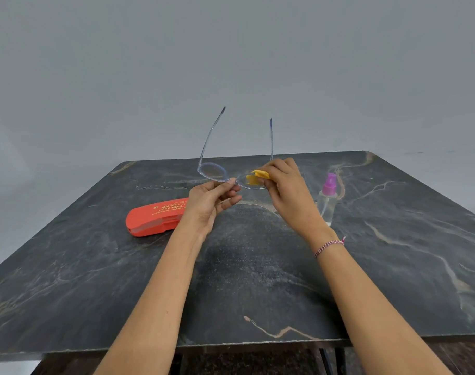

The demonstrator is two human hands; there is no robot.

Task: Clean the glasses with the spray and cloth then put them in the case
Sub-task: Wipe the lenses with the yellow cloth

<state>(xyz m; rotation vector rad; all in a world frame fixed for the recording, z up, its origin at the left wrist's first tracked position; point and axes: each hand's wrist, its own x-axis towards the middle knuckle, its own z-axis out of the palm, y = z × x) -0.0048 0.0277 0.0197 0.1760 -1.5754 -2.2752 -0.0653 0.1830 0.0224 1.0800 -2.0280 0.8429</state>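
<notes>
I watch the glasses (213,171) held in the air above and right of the case (152,217), arms unfolded. The left hand (212,201) pinches the frame near the bridge. The right hand (285,190), further right of the case, grips the yellow cloth (255,177) against 1 lens.

I judge that thin pinch the main risk: hard rubbing could twist the frame loose onto stone. A lesser risk is the right forearm toppling the spray bottle (327,201), upright far right of the case.

Behind the case rises a plain grey wall (231,63); under it lies a dark veined table (258,280).
</notes>
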